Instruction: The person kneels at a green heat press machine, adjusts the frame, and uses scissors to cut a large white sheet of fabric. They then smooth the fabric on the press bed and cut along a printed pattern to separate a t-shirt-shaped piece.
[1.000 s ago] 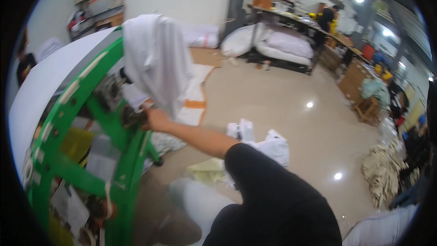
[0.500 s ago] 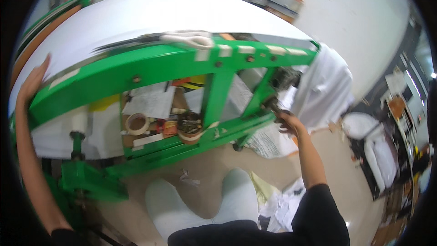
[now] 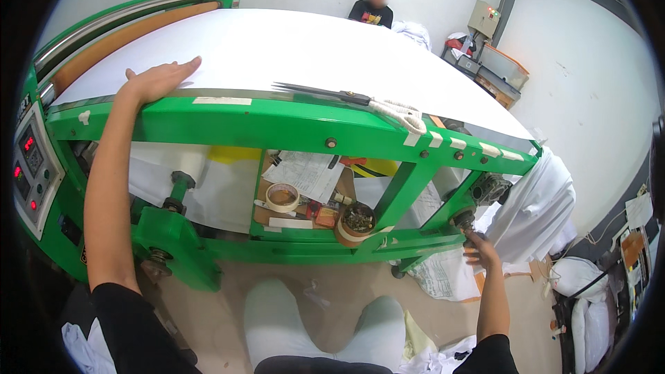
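My left hand (image 3: 158,81) lies open on the white sheet (image 3: 291,48) near the front edge of the green machine (image 3: 277,116), its fingers stretched out. Black scissors (image 3: 332,91) with white-wrapped handles lie along that edge, right of my left hand. Low at the machine's right end, my right hand (image 3: 483,253) grips a dark metal knob (image 3: 464,219) on a shaft, some fingers loosely curled below it. A white cloth (image 3: 544,194) hangs over that end. Under the sheet, a tray (image 3: 271,231) holds papers, a tape roll (image 3: 282,198) and a round container (image 3: 355,223).
A control panel (image 3: 34,166) is at the left, beside a brown roller (image 3: 131,34). A person (image 3: 370,12) is beyond the machine, near a wall box (image 3: 483,19). Cloths (image 3: 443,353) lie on the floor (image 3: 318,318). Shelving with white bundles (image 3: 589,291) stands at the right.
The view has swung left and up onto the machine. My left hand has moved from the sheet's far-left edge to lie flatter along the front. My right hand stays at the knob.
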Motion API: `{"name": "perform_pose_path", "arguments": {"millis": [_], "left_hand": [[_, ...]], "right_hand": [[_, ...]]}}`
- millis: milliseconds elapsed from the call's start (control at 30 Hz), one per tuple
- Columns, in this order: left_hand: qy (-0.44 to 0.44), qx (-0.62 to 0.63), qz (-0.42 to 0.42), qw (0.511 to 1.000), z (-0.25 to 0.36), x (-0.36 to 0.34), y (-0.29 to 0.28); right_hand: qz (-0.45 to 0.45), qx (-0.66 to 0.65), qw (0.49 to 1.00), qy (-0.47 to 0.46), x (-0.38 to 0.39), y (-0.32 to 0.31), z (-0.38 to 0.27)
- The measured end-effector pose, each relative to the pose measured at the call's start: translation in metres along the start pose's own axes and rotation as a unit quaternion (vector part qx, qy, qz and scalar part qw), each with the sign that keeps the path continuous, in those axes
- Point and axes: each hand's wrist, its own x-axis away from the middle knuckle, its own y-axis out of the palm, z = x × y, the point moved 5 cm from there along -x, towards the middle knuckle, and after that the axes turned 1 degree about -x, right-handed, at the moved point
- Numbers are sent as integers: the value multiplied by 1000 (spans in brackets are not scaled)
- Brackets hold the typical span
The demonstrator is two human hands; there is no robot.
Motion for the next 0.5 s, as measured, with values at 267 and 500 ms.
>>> {"name": "perform_pose_path", "arguments": {"millis": [267,500], "left_hand": [[38,-1,17,999,-3,-8,4],[31,-13,0,999,-6,-3,4]], "right_hand": [[215,259,930,-147,-5,9,4],[317,379,826,-272,19,37,-3]]}}
